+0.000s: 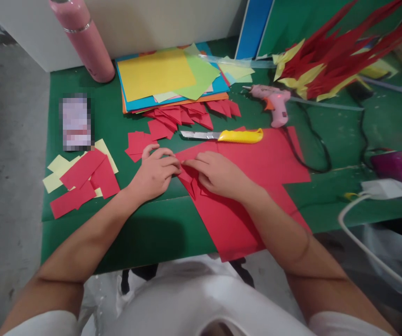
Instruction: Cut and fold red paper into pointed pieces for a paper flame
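Note:
My left hand (156,172) and my right hand (220,173) meet at the middle of the green table, fingertips closed on a small folded piece of red paper (186,178). Its exact shape is partly covered by my fingers. Large red paper sheets (232,228) lie beneath my right hand, one reaching past the table's front edge. Just beyond my hands a yellow utility knife (241,136) rests with its blade out, pointing left. Close behind my left hand are small red paper pieces (140,142), and folded red paper triangles (196,113) sit in a row farther back.
Coloured paper sheets (159,74) are stacked at the back, beside a pink bottle (89,46). Red and cream strips (84,175) lie left, near a blurred-out object (76,122). A pink glue gun (274,102) with a cord stands right, before a red-and-yellow paper construction (330,65).

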`<state>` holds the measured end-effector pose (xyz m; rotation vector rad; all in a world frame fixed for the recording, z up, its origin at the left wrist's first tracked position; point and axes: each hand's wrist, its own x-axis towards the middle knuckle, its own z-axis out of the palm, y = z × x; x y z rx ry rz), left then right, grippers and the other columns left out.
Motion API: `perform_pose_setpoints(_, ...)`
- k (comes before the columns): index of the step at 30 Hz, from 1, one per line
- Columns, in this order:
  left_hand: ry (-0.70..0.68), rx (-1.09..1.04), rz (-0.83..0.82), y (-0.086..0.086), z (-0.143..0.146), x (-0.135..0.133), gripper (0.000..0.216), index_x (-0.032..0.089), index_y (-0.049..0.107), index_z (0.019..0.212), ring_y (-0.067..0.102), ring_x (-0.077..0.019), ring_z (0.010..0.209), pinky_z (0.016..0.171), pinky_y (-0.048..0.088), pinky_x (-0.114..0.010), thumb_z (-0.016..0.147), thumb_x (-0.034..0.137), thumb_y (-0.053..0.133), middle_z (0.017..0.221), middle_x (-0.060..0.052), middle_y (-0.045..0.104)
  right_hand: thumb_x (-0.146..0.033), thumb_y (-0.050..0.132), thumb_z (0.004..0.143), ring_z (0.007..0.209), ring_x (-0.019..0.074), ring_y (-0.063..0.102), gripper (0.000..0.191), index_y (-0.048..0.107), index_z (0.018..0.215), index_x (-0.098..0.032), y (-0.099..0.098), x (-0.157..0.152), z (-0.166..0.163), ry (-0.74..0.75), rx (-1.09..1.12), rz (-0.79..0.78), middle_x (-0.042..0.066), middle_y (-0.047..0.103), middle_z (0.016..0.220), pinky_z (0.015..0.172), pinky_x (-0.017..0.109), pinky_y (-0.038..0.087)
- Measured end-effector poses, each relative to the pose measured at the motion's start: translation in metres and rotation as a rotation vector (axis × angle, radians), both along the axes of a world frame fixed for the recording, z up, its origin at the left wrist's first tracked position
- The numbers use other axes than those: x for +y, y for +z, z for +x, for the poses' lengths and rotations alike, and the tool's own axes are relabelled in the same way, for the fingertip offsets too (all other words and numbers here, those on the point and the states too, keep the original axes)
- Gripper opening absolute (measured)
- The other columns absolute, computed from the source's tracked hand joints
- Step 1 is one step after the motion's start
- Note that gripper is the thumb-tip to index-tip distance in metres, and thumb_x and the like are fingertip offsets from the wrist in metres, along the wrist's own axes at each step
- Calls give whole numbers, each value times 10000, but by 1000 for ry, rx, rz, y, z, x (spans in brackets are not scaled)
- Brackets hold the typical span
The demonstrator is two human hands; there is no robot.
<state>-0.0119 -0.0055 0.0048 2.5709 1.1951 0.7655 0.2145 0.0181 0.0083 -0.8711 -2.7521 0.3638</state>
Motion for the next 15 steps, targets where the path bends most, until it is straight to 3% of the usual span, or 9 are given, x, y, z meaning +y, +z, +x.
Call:
perform_pose_setpoints(9, 1, -39, 22, -1, -2, 1, 323, 236, 695, 740, 616, -204, 957, 977, 332, -478, 854, 54, 453, 866, 19, 760, -93, 387, 890, 825, 245, 510, 407, 643, 1206, -94, 1, 0, 0, -9, 15, -56, 123, 612, 880, 746, 356, 415)
perform_pose_setpoints(15, 68, -30, -62, 1, 0, -2, 141, 195, 607, 775, 595, -231, 994, 926, 354, -450, 806, 96, 512, 950, -39, 707, -71, 404, 860, 810, 240, 500, 430, 648, 1213, -88, 1, 0, 1, -11, 27, -53, 117, 596, 860, 724, 346, 404)
